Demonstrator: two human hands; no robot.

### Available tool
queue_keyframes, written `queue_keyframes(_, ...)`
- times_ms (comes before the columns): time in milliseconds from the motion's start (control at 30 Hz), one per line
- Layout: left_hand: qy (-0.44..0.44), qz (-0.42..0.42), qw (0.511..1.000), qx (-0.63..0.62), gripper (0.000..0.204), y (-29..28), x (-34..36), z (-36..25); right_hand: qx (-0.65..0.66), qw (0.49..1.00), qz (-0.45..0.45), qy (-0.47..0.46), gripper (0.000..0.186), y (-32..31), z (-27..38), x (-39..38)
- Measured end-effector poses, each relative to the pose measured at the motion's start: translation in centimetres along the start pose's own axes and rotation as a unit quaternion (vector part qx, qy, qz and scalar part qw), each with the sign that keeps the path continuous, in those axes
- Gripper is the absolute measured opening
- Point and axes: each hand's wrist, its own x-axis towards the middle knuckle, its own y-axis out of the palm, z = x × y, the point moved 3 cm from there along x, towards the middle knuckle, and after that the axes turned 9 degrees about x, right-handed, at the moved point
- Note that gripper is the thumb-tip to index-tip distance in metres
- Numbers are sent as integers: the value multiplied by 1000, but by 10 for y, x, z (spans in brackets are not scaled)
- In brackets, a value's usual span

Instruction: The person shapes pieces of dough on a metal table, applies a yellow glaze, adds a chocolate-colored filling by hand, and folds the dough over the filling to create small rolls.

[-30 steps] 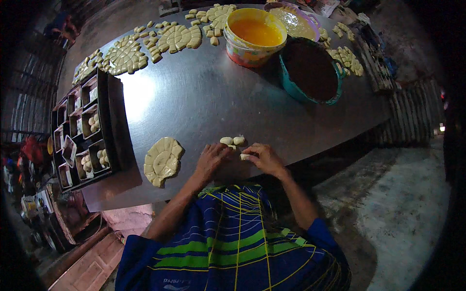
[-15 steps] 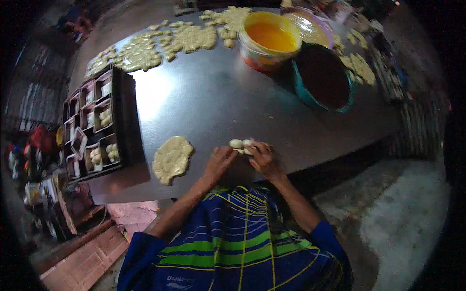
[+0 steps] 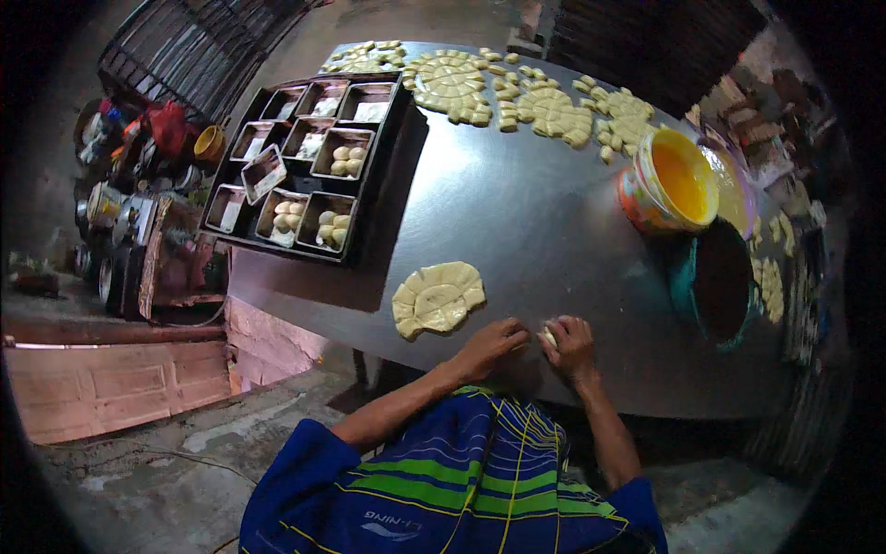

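Observation:
My right hand point(image 3: 573, 349) is closed round a pale lump of dough point(image 3: 550, 336), which shows between thumb and fingers. Close beside it, my left hand point(image 3: 498, 343) has its fingers bent together; whatever may be in them is hidden. Both are over the near edge of the metal table point(image 3: 526, 222). Left of them lies a flat, scored round of dough point(image 3: 437, 298) with a wavy rim. A black tray point(image 3: 377, 166) of small rectangular tins stands farther left. Dough balls point(image 3: 349, 161) fill a few of the tins, and one tin point(image 3: 264, 174) sits tilted across others.
Several cut dough rounds point(image 3: 449, 85) line the table's far side. At the right stand a tub of orange liquid point(image 3: 672, 180), a teal tub with dark contents point(image 3: 715, 286) and a purple-rimmed basin point(image 3: 738, 185). Clutter point(image 3: 148, 148) is beyond the left side.
My view has swung left, so the table's things appear farther right and the tray shows more fully. The dough balls at my right fingers now show only as a lump inside that hand.

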Motion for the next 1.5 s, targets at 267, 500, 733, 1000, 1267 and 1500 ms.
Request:
queue_keyframes(267, -251, -283, 925, 29, 25, -110, -95, 30, -92, 994, -44, -39, 51, -30, 35, 11)
queue_keyframes(500, -357, -406, 825, 161, 15, -155, -163, 104, -120, 990, -20, -69, 31, -9, 8, 6)
queue_keyframes(733, -388, -408, 813, 147, 15, -133, -177, 131, 168, 944, 93, 268, 26, -34, 45, 111)
queue_keyframes(1000, -363, -403, 818, 192, 15, -124, -185, 143, 76, 978, -44, -190, 30, -24, 207, 462)
queue_keyframes(1267, -395, -393, 816, 156, 16, -139, -168, 128, -100, 979, 14, -175, 55, 83, 197, 616)
queue_keyframes(1500, -381, -377, 815, 219, 15, -140, -172, 127, -79, 973, 13, -216, 54, 54, 216, 599)
